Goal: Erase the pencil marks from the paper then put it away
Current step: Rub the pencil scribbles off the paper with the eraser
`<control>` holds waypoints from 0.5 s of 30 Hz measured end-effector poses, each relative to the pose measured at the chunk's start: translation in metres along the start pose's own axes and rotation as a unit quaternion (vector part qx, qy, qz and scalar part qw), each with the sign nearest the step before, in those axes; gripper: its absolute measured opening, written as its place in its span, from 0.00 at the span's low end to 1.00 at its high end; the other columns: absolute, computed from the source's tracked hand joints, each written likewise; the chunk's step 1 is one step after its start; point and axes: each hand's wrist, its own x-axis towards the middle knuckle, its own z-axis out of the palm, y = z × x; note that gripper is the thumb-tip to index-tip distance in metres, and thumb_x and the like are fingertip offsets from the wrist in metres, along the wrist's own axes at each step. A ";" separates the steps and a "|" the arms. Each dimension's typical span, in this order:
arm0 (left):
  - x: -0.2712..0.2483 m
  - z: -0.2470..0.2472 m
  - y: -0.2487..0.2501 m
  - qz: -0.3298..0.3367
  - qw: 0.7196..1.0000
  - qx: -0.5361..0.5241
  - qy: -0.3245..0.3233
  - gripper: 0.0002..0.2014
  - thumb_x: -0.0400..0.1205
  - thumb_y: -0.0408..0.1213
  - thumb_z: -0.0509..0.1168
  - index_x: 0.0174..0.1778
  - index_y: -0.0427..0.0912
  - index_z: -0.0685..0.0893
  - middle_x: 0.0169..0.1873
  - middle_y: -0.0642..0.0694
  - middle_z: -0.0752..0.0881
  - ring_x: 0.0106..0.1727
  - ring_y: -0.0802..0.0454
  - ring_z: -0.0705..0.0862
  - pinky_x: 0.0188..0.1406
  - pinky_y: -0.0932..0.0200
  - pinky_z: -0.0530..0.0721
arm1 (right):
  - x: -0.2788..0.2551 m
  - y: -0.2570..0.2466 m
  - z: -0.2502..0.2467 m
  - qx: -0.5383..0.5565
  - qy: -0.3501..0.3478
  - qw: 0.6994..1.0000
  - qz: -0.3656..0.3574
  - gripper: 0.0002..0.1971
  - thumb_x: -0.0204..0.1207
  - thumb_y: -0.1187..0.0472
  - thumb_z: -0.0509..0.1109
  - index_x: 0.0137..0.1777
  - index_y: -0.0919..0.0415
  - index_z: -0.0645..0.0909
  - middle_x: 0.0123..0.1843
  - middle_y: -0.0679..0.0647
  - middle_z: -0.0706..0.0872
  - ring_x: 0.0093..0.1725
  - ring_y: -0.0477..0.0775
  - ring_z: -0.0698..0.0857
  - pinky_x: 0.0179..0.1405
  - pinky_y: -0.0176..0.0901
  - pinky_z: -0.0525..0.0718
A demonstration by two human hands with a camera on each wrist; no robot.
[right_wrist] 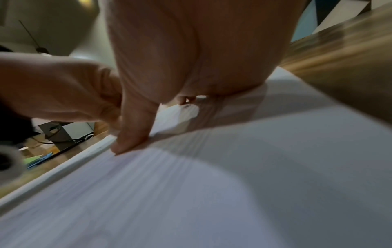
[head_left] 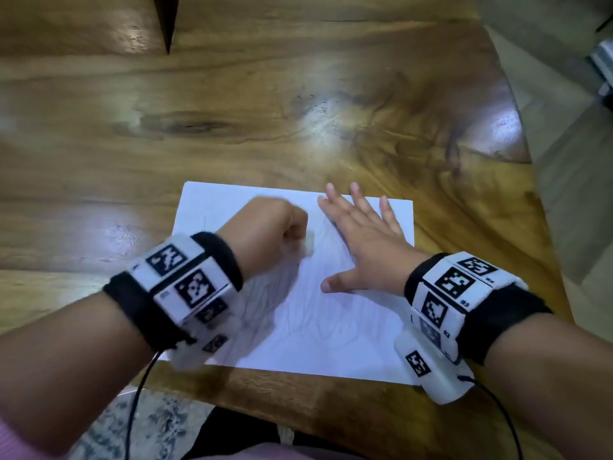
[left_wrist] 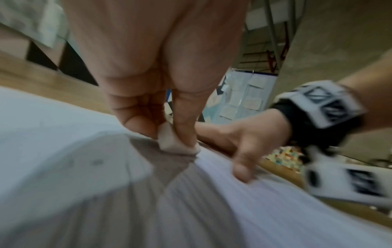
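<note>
A white sheet of paper (head_left: 318, 313) with faint pencil lines lies on the wooden table near its front edge. My left hand (head_left: 282, 227) is curled over the sheet's middle and pinches a small white eraser (left_wrist: 176, 142) between thumb and fingers, its tip pressed onto the paper (left_wrist: 254, 201). The eraser (head_left: 308, 242) shows blurred in the head view. My right hand (head_left: 361, 240) lies flat with fingers spread on the sheet's upper right part, holding it down. In the right wrist view the thumb presses on the paper (right_wrist: 233, 184) and the eraser (right_wrist: 186, 112) sits just beyond it.
The wooden table (head_left: 265, 111) stretches far and left of the sheet. Its curved right edge (head_left: 530, 161) drops to the floor close to my right wrist. A dark pointed shape (head_left: 167, 24) sits at the far edge. Cables hang from both wristbands.
</note>
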 end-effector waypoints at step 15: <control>0.031 -0.006 0.007 -0.028 0.998 -0.011 0.053 0.05 0.74 0.34 0.69 0.32 0.40 0.81 0.23 0.50 0.74 0.35 0.48 0.75 0.26 0.60 0.61 | 0.001 0.000 0.000 -0.012 -0.004 1.000 0.003 0.60 0.64 0.35 0.73 0.82 0.48 0.32 0.81 0.40 0.27 0.79 0.47 0.24 0.76 0.55 0.25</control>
